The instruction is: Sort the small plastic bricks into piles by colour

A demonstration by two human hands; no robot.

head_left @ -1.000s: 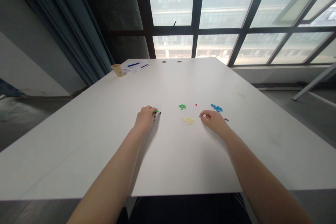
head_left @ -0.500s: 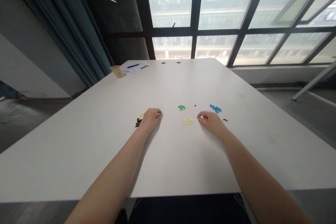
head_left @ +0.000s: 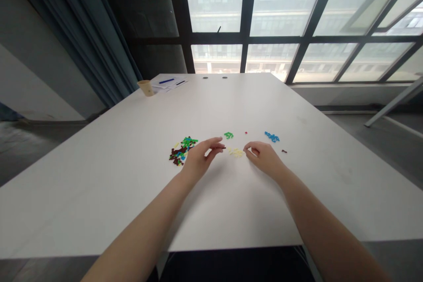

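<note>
My left hand (head_left: 200, 158) reaches right from a mixed heap of small plastic pieces (head_left: 180, 152) in green, blue, brown and yellow. Its fingertips pinch a thin dark piece (head_left: 222, 148) just left of a yellow cluster of pieces (head_left: 236, 153). My right hand (head_left: 264, 157) rests on the table with curled fingers at the cluster's right edge, and I see nothing in it. A green cluster (head_left: 228, 135), a red piece (head_left: 246, 132), a blue cluster (head_left: 272, 137) and a few brown pieces (head_left: 284, 151) lie farther out.
The hands work on a large white table (head_left: 297, 198). At its far end stand a paper cup (head_left: 145, 88) and papers (head_left: 168, 83) with a blue pen on them. A dark curtain (head_left: 82, 35) hangs at the left, and tall windows fill the back.
My left hand has moved right, away from the mixed heap, and now shows much more of it. My right hand has shifted slightly left toward the yellow cluster.
</note>
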